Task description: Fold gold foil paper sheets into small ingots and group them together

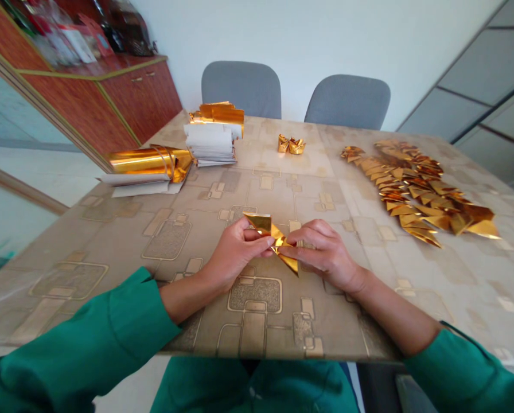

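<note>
A folded piece of gold foil paper (271, 234) is held just above the patterned table (111, 241), near its front edge. My left hand (235, 252) pinches its left side with fingers closed. My right hand (326, 252) pinches its right side, fingers curled. Both green sleeves reach in from below.
A long row of folded gold pieces (416, 189) lies on the right. Two finished gold ingot shapes (291, 144) sit at the back centre. Stacks of gold and white sheets (211, 135) and a curled gold sheet (149, 162) lie back left. Two grey chairs (347, 100) stand behind.
</note>
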Action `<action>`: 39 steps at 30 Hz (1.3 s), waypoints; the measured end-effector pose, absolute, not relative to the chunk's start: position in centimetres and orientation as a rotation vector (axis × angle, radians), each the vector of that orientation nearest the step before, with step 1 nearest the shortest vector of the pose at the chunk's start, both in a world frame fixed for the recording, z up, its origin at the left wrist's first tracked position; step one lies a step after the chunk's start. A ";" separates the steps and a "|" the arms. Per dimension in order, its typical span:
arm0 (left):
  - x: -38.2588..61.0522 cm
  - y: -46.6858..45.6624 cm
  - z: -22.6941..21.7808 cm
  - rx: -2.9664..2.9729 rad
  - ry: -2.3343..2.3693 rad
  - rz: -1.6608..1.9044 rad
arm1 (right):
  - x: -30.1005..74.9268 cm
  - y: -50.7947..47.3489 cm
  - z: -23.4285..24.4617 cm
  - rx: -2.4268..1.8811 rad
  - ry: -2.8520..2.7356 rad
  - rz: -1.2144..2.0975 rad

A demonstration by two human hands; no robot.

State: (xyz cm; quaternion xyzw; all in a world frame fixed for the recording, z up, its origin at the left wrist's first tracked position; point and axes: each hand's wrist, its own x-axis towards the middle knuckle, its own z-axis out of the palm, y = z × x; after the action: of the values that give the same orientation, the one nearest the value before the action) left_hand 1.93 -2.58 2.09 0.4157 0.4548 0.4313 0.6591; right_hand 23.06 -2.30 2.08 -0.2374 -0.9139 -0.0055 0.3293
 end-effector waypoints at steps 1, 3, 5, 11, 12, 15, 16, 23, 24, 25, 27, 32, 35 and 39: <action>2.0 -2.5 2.0 0.969 1.029 0.998 | 23.0 -2.2 2.0 -0.634 -2.371 0.050; 1.9 -2.4 1.9 1.028 1.024 1.026 | 22.8 -2.1 1.9 -0.653 -2.320 0.197; 1.8 -2.3 1.8 1.059 1.020 1.030 | 22.7 -2.0 1.8 -0.676 -2.275 0.328; 1.4 -2.1 2.1 1.062 1.142 0.983 | 23.0 -1.9 2.2 -0.728 -2.223 0.485; 1.3 -2.1 2.1 1.068 1.154 0.974 | 23.0 -1.9 2.2 -0.733 -2.215 0.525; 1.4 -2.0 2.0 1.099 1.117 0.957 | 23.0 -2.0 2.3 -0.735 -2.148 0.725; 1.4 -2.1 2.0 1.108 1.090 0.956 | 22.9 -2.1 2.2 -0.724 -2.117 0.800; 1.7 -2.4 2.0 1.092 1.055 0.962 | 22.5 -2.2 1.8 -0.755 -2.037 0.985; 1.8 -2.4 2.0 1.085 1.059 0.967 | 22.5 -2.3 1.8 -0.768 -2.028 1.005; 1.8 -2.4 2.1 1.080 1.058 0.971 | 22.4 -2.3 1.9 -0.778 -2.010 1.029; 1.8 -2.5 2.0 1.074 1.055 0.983 | 22.2 -2.4 1.9 -0.796 -1.955 1.074; 1.8 -2.8 1.9 1.090 0.981 0.963 | 21.2 -3.0 1.8 -0.916 -1.721 1.113; 1.9 -2.9 2.1 1.099 0.955 0.957 | 20.7 -3.3 1.8 -0.995 -1.584 1.179; 2.0 -3.1 2.5 1.121 0.987 0.944 | 20.5 -3.5 1.8 -1.067 -1.508 1.221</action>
State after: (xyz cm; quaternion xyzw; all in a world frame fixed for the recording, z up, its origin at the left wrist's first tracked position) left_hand 1.97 -3.07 2.46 0.4903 0.4317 0.4130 0.6346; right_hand 20.45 -3.46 1.82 -0.4309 -0.6092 0.4932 0.4471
